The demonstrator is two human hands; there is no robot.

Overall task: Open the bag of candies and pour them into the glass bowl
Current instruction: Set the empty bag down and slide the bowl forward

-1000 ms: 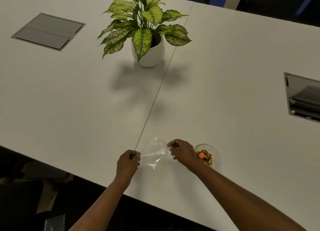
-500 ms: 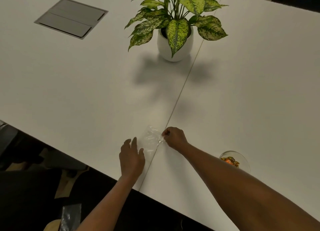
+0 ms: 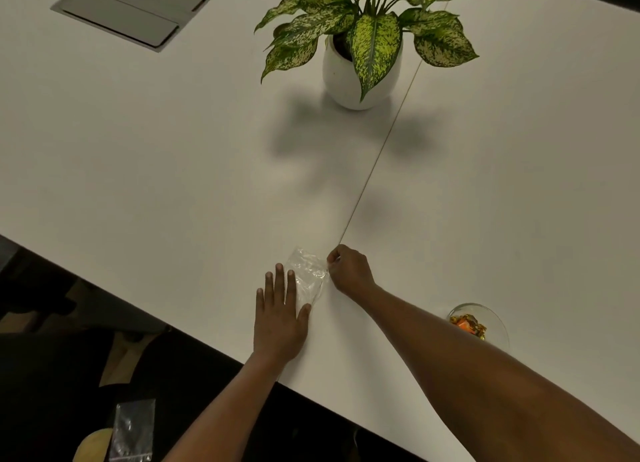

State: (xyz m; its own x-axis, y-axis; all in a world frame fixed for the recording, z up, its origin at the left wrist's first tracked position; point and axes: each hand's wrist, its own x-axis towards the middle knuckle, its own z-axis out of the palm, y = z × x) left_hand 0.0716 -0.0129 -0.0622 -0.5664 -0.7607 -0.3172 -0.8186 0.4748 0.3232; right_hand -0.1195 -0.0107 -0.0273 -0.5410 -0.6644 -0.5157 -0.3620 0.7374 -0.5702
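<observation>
We lay the bag (image 3: 307,277) flat on the table (image 3: 173,171), just left of the seam (image 3: 377,157) — it looks empty, so the pouring seems done. To finish well, we press lightly and smooth outward, so the thin film does not crumple or slide. Our left hand (image 3: 280,318) rests open, fingers spread, its thumb side on the bag's near edge. Our right hand (image 3: 349,267) pinches the bag's right edge in a narrow grip. The candies (image 3: 468,326) sit in the bowl (image 3: 498,323), well right of the seam, near the right forearm.
</observation>
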